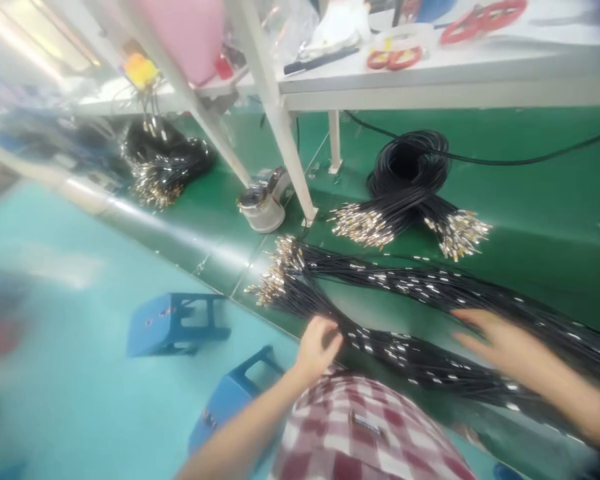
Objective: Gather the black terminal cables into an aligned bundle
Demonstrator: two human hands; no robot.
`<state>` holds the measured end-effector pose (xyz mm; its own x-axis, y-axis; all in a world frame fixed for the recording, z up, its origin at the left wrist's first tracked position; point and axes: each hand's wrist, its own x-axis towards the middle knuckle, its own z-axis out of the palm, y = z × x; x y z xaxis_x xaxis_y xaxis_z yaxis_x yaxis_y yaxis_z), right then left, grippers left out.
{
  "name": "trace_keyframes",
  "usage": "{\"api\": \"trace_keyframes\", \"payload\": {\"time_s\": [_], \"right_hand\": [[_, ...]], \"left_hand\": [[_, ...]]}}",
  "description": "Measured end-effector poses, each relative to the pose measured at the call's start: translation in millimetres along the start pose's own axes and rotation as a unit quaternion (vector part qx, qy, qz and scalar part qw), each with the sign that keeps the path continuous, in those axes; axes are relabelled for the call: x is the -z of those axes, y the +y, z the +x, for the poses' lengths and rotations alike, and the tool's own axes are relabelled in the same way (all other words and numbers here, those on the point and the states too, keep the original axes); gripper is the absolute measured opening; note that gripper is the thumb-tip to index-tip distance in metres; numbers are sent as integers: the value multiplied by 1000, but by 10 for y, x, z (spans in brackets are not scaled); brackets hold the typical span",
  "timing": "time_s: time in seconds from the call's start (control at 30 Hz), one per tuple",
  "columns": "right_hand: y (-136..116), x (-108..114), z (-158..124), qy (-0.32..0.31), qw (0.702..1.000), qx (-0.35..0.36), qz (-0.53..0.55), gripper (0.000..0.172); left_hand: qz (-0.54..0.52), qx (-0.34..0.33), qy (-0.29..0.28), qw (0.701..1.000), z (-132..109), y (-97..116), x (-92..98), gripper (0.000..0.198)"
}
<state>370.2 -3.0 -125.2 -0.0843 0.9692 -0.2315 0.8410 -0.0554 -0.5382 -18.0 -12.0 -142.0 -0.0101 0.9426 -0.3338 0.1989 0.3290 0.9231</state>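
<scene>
Two long bundles of thin black cables lie side by side in front of me. The near cable bundle [400, 353] and the far cable bundle [395, 277] both end at the left in metal-tipped cable ends [273, 283], and bright metallic bits dot their length. At the near bundle's left part, my left hand [317, 348] is curled over its side, thumb and fingers bent round cables; the fingertips are partly hidden. My right hand [490, 340] reaches in from the right with fingers apart, over the gap between the bundles, close to the far one.
A coiled cable bundle [410, 167] sits on the green surface behind, another cable heap [165, 160] farther left. A white round container [263, 210] stands by a table leg [285, 133]. Red-handled scissors [395, 59] lie on the white shelf [430, 80]. Blue stools [155, 323] are at lower left.
</scene>
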Motion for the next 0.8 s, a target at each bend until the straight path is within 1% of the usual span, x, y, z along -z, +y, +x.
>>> {"api": "trace_keyframes", "payload": {"time_s": [0.03, 0.07, 0.1, 0.17, 0.2, 0.23, 0.27, 0.33, 0.4, 0.5, 0.57, 0.63, 0.73, 0.77, 0.8], "right_hand": [[-393, -206, 236, -48, 998, 29, 16, 51], [-801, -433, 447, -85, 994, 55, 32, 53], [-1204, -669, 623, -112, 990, 71, 43, 56], [-1910, -1116, 861, -145, 987, 69, 31, 69], [-2184, -1307, 924, -161, 986, 49, 14, 74], [-2396, -1468, 956, -169, 985, 26, -3, 75], [-2548, -1597, 964, -172, 985, 13, -15, 77], [-2699, -1764, 932, -178, 983, -6, -32, 72], [-2722, -1839, 884, -190, 981, -15, -41, 62], [-2699, -1861, 853, -210, 976, -35, -44, 49], [-2698, -1828, 877, -222, 974, -39, -32, 47], [-2699, -1735, 924, -234, 972, -30, -5, 46], [-2670, -1456, 966, -231, 972, -5, 36, 43], [-2654, -1339, 955, -221, 974, 8, 54, 42], [-2640, -1223, 927, -205, 976, 24, 75, 42]], "left_hand": [[-75, 66, 67, 993, -34, -83, 110, 27], [-125, 115, 117, 978, -57, -157, 209, 28], [-156, 148, 150, 965, -66, -216, 297, 28], [-214, 196, 175, 941, -38, -280, 431, 24], [-249, 218, 177, 927, -4, -288, 479, 22], [-281, 236, 173, 914, 39, -285, 515, 20], [-309, 251, 166, 902, 87, -275, 544, 18], [-352, 275, 144, 883, 176, -255, 586, 13], [-381, 298, 121, 867, 235, -253, 627, 11], [-404, 313, 90, 855, 258, -280, 699, 14], [-412, 311, 71, 854, 239, -288, 750, 18], [-418, 297, 56, 857, 197, -257, 806, 22], [-425, 257, 37, 867, 125, -111, 892, 27], [-427, 235, 20, 873, 116, -39, 910, 33], [-431, 209, -9, 878, 121, 40, 917, 40]]}}
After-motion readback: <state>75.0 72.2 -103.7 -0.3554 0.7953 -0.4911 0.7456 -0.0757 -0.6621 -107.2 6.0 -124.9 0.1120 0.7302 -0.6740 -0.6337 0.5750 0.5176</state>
